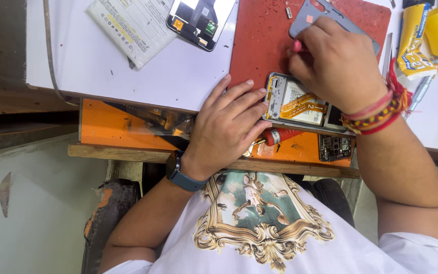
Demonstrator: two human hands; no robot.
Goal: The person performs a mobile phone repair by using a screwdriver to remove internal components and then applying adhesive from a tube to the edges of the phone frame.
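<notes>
Hands point(226, 124) point(333, 66) on opened phone point(297, 104), left grip flat, right grip pinching pink tool point(297, 46).

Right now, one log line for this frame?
left hand: steadies opened phone | right hand: pink-handled tool at phone | surface: red mat

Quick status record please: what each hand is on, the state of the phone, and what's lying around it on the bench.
left hand: flat on the bench edge, fingers steadying the opened phone
right hand: over the phone's top end, pinching a small pink tool
phone state: back off, battery and orange flex cable exposed
surface: red work mat on a white bench
nearby: grey back cover, second opened phone, red-handled screwdriver, yellow glue tube
</notes>
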